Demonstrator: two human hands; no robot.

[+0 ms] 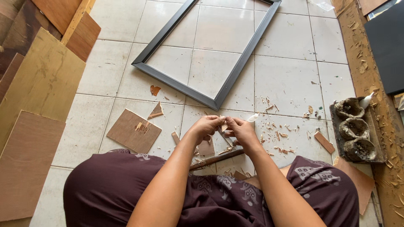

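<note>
Left hand and right hand are pinching a small wood chip together, just short of the black frame corner.

Single view, head-worn camera, looking steeply down and forward over seated person's lap. Near field: forearms enter from bottom edge, left hand and right hand meeting just below frame centre, close to lens. Middle field: tiled floor beyond hands. Far field: black frame above hands, top cropped by upper edge. Left of hands: plywood sheets, partly cut off. Right of hands: tray near right border. No second view; no overlap to report.
</note>
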